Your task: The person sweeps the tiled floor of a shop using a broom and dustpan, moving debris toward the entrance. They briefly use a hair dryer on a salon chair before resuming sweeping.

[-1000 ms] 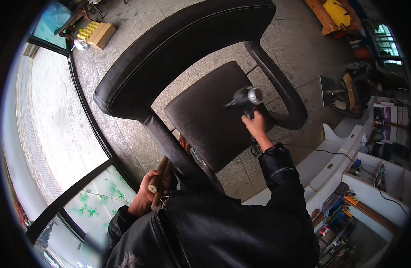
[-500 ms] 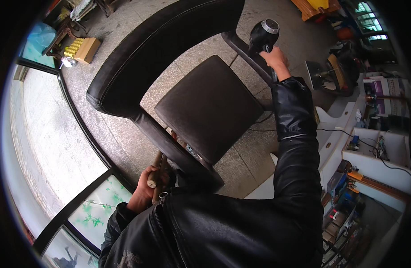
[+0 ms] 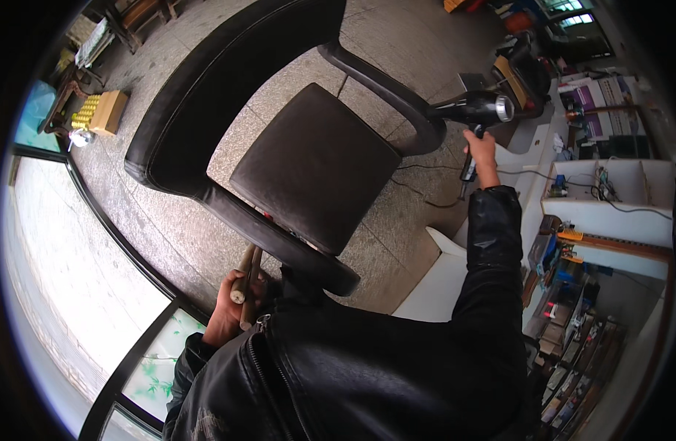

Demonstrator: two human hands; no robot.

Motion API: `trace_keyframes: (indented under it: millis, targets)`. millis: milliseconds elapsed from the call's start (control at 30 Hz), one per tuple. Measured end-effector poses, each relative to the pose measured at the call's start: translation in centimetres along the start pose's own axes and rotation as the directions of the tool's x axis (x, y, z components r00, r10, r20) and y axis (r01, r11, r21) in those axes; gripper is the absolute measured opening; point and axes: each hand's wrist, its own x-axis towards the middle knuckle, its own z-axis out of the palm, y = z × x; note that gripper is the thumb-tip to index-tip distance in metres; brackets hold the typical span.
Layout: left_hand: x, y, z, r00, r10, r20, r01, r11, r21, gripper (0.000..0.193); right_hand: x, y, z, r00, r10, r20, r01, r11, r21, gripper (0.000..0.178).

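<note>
At the right, my right hand (image 3: 483, 151) is closed around the handle of a black hair dryer (image 3: 470, 110) with a silver ring at its rear. The dryer lies level, its front end by the curved tip of the right armrest; I cannot tell whether they touch. Low on the left, my left hand (image 3: 225, 305) grips two round wooden sticks (image 3: 238, 296). Their far ends run toward the underside of the left armrest and are partly hidden. Before me stands a dark leather armchair (image 3: 316, 173) with a curved back, square seat and two armrests.
A white counter (image 3: 529, 151) with shelves runs along the right, and a dark cord (image 3: 448, 167) reaches toward it. Combs and tools fill a lower shelf (image 3: 573, 323). A black-framed glass door (image 3: 117, 264) stands left. Beyond it sits a cardboard box (image 3: 109, 112).
My right hand has swung the dryer right and nearer me, turning it from upright to level. The left hand still holds the sticks. The whole view has shifted slightly.
</note>
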Motion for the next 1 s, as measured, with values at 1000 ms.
trace_keyframes:
  millis: [1000]
  targets:
    - [-7.6, -3.4, -5.3, 0.975, 0.219, 0.042, -0.219, 0.976, -0.024, 0.031, -4.4, -41.3, 13.5, 0.896, -0.437, -0.082, 0.433, 0.899, -0.061, 0.045]
